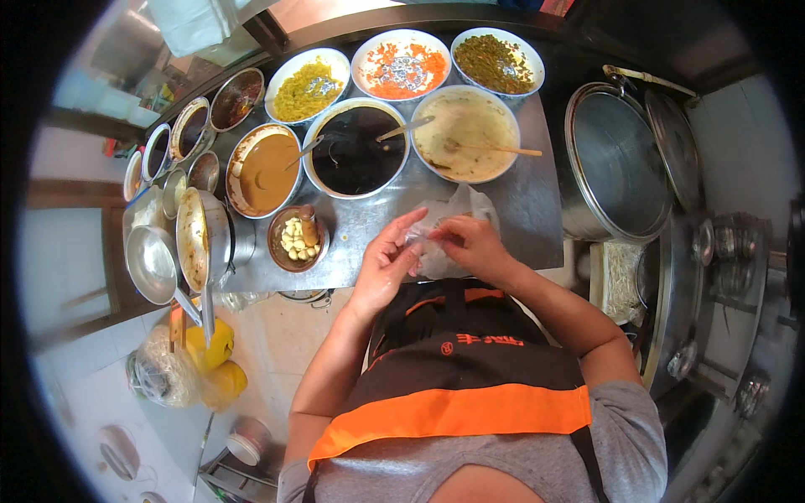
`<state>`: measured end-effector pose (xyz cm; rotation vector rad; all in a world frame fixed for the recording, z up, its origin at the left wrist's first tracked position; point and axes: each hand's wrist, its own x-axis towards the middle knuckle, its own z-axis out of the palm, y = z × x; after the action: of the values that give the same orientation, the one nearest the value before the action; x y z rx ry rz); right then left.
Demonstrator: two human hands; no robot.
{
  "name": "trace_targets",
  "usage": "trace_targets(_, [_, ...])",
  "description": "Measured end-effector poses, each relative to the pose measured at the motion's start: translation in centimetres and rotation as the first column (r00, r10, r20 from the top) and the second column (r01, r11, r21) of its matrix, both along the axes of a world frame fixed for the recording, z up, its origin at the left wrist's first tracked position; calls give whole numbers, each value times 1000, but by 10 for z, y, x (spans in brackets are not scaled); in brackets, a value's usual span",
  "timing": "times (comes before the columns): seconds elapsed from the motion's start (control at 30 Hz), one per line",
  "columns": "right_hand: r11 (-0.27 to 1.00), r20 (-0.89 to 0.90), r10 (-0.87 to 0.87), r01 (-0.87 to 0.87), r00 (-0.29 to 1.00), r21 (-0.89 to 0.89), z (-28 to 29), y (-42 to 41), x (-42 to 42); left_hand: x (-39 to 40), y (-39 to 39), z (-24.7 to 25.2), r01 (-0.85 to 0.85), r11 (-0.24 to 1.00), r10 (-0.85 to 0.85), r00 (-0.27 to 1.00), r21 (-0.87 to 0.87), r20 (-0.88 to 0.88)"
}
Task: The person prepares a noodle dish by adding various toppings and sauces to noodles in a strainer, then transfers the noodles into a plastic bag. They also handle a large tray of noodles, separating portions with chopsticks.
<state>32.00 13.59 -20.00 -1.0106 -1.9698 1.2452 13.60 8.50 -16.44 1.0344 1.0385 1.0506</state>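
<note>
A thin white translucent plastic bag (475,207) lies at the front edge of the steel counter (534,220), under both hands. My right hand (468,244) pinches a gathered part of the bag between thumb and fingers. Beside it, my left hand (388,254) has its fingers curled at the bag's left side; whether it grips the plastic is unclear. Left of the hands stands a brown mortar (275,242) with peeled garlic cloves (292,236) and a wooden pestle (308,227). Behind the bag is a bowl of pale sauce (468,126) with a wooden-handled spoon (503,149).
Bowls of dark liquid (358,163), brown sauce (267,170), chopped yellow vegetable (302,94), shredded orange vegetable (402,56) and chopped greens (487,60) line the counter. Saucepans (153,264) overhang its left edge. A large steel pot (616,163) stands at the right.
</note>
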Motion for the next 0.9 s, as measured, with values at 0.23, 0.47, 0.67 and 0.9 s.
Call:
trace_targets(0.23, [993,152,-21,2,988,120,6,-5,15,-3,5,4,84,994,-84,996,-64,7])
trace_targets(0.47, [647,219,-693,459,687,609,5,-13,46,-1,14,7,166,978,-158,985,-125,74])
trace_targets(0.67, [779,-182,-533,396,826,-487,-22,-25,75,10,26,14,271,935,-226,953,-227,203])
trace_targets(0.9, [979,87,-179,169,980,117,47,-37,22,29,30,23,376,892,-313,914,-252,259])
